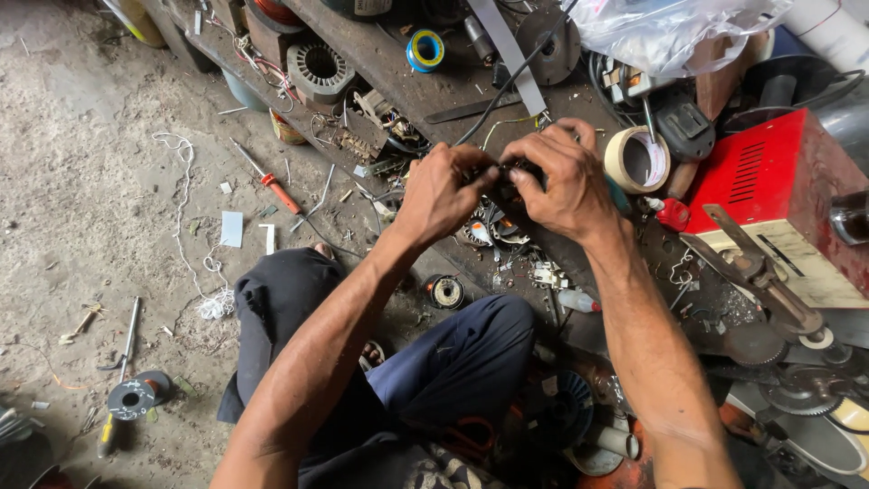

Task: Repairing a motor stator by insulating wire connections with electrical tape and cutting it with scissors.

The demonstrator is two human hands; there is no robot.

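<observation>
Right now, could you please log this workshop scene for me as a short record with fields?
Setting: cluttered workbench above a dusty floor
Left hand: pinching a small dark part from its left side
Right hand: gripping the same part from its right
Cable: black cable runs up from the hands
Nearby: masking tape roll, red metal box
Floor: red-handled screwdriver

A red and cream metal box (786, 204), a beige tape roll (636, 160), a blue-and-yellow tape roll (424, 50), an orange-handled screwdriver (268, 178), navy trousers (453, 358), grey dusty floor (81, 181).
</observation>
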